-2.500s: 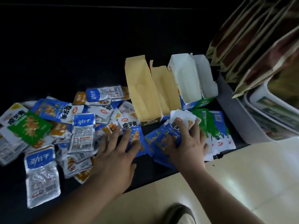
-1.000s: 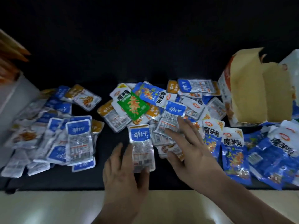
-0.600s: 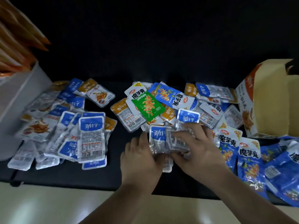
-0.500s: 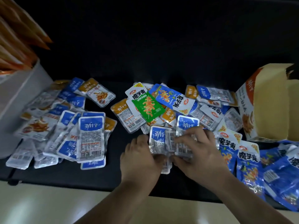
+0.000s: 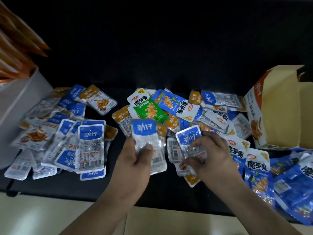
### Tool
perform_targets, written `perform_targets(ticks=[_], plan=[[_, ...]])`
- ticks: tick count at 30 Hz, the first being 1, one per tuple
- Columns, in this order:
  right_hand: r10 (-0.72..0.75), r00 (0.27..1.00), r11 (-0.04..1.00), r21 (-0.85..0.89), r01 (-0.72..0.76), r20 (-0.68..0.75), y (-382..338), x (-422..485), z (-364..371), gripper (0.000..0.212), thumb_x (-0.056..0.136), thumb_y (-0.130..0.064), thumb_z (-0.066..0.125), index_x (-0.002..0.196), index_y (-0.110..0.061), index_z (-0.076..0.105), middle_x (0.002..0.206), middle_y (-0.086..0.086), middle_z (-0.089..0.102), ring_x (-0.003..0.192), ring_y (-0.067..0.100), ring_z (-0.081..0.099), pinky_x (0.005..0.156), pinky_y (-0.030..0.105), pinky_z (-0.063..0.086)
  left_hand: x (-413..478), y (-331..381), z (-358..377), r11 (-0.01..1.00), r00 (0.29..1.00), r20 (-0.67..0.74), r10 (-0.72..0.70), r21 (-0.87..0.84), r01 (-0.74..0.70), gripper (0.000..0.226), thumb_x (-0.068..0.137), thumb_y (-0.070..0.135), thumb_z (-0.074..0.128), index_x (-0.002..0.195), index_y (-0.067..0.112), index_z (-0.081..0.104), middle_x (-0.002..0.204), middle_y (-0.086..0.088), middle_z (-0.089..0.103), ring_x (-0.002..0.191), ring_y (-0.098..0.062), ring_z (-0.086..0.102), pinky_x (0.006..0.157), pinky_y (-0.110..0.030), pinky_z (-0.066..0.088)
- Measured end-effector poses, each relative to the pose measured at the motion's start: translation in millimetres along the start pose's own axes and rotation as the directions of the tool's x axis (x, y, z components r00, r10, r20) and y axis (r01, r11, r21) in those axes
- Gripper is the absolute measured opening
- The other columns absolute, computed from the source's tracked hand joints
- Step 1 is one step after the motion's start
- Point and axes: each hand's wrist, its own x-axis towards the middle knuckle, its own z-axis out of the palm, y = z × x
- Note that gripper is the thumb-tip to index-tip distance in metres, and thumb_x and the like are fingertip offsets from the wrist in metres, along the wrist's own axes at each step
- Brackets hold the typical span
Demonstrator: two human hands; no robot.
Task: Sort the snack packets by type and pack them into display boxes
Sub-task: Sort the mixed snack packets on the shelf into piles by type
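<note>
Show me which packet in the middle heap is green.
The green packet, face up at the far side; the packets around it are blue, orange or clear.

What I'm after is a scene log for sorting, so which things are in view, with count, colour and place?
left pile: many packets, mostly blue-and-clear, some orange, left on the table
mixed pile: many packets, blue, orange, white, centre
green packet: one, on top of the mixed pile
blue packets: several, right of the hands
display box: one, orange-and-white outside, tan inside, open, far right
grey bin: one, far left, holding orange pouches
table: one, black
left hand: holds first blue-label packet
right hand: pinches second blue-label packet
</note>
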Motion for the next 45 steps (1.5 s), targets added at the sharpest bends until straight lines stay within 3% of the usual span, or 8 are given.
perform_targets(ticks=[6,12,16,19,24,34,40,45], plan=[[0.228,0.973,0.922,0.315,-0.225,0.029,-14.1,4.8,-27.5,0.039,0.087,0.003,0.071,0.097,-0.033,0.061,0.098,-0.014,0.065,0.076,-0.006,0.061,0.059,0.009,0.044,3.4,18.6,21.0,0.990,0.992,0.119,0.037,-0.141,-0.020,0.013,0.104,0.029,0.057,0.114,0.033,0.065,0.103,0.020,0.075,0.095,0.005,0.070,0.079,-0.015,0.051],[0.474,0.871,0.454,0.811,-0.371,0.133,-35.0,1.6,-44.0,0.030,0.096,-0.012,0.071,0.113,-0.037,0.071,0.100,-0.004,0.078,0.101,0.023,0.073,0.090,0.043,0.058,-0.8,10.0,54.0,0.998,0.983,0.179,0.039,-0.046,-0.031,0.015,0.102,0.024,0.062,0.116,0.029,0.067,0.102,0.015,0.077,0.094,-0.001,0.072,0.085,-0.030,0.057],[0.337,0.941,0.680,0.681,-0.272,0.040,-36.5,-12.2,-48.7,0.062,0.091,-0.004,0.074,0.126,-0.053,0.058,0.099,-0.004,0.075,0.082,0.014,0.072,0.074,0.031,0.059,0.6,7.4,63.8,0.907,0.922,0.279,0.269,0.249,-0.340,0.027,0.095,0.040,0.054,0.117,0.031,0.066,0.096,0.015,0.071,0.087,-0.005,0.067,0.076,-0.031,0.055],[0.368,0.930,0.732,0.616,-0.293,0.005,-17.5,-13.9,-54.3,0.061,0.091,-0.004,0.074,0.123,-0.053,0.056,0.091,-0.002,0.075,0.074,0.021,0.068,0.066,0.030,0.056,18.1,0.5,60.5,0.627,0.836,0.300,0.460,0.557,-0.545,0.033,0.094,0.040,0.049,0.116,0.027,0.069,0.114,0.009,0.061,0.104,-0.019,0.058,0.083,-0.037,0.053],[0.431,0.899,0.790,0.516,-0.332,-0.080,9.9,-17.1,-67.3,0.030,0.092,-0.012,0.074,0.103,-0.040,0.069,0.080,-0.017,0.070,0.064,0.012,0.066,0.049,0.018,0.052,40.9,-7.0,65.9,0.434,0.847,0.400,0.349,0.732,-0.525,0.068,0.075,0.050,0.081,0.136,0.029,0.059,0.120,0.001,0.059,0.114,-0.028,0.056,0.093,-0.045,0.045],[0.486,0.860,0.774,0.535,-0.339,-0.159,4.5,-15.3,-76.4,0.031,0.091,-0.015,0.075,0.111,-0.038,0.068,0.101,-0.008,0.069,0.066,0.008,0.067,0.044,0.017,0.049,26.9,-2.7,43.5,0.986,0.982,0.181,0.055,0.142,-0.082,0.027,0.099,0.022,0.070,0.117,0.041,0.063,0.090,0.015,0.070,0.071,-0.002,0.066,0.059,-0.016,0.048],[0.369,0.929,0.764,0.581,-0.281,-0.035,-36.0,-17.2,-52.8,0.039,0.089,-0.015,0.077,0.111,-0.046,0.068,0.095,-0.011,0.071,0.067,0.015,0.064,0.058,0.027,0.053,-2.6,9.0,8.3,0.995,0.995,-0.094,0.043,-0.087,-0.052,0.025,0.102,0.028,0.061,0.097,0.052,0.069,0.081,0.029,0.071,0.069,0.012,0.062,0.058,-0.004,0.046],[0.311,0.949,0.747,0.602,-0.282,0.058,-71.9,-7.6,-27.5,0.064,0.092,-0.012,0.074,0.131,-0.060,0.055,0.102,-0.008,0.072,0.066,0.012,0.064,0.057,0.018,0.052,-7.9,-1.1,17.2,0.981,0.999,0.016,-0.035,-0.191,0.037,0.020,0.098,0.010,0.069,0.106,0.028,0.067,0.091,0.009,0.079,0.085,-0.011,0.077,0.068,-0.024,0.059]])
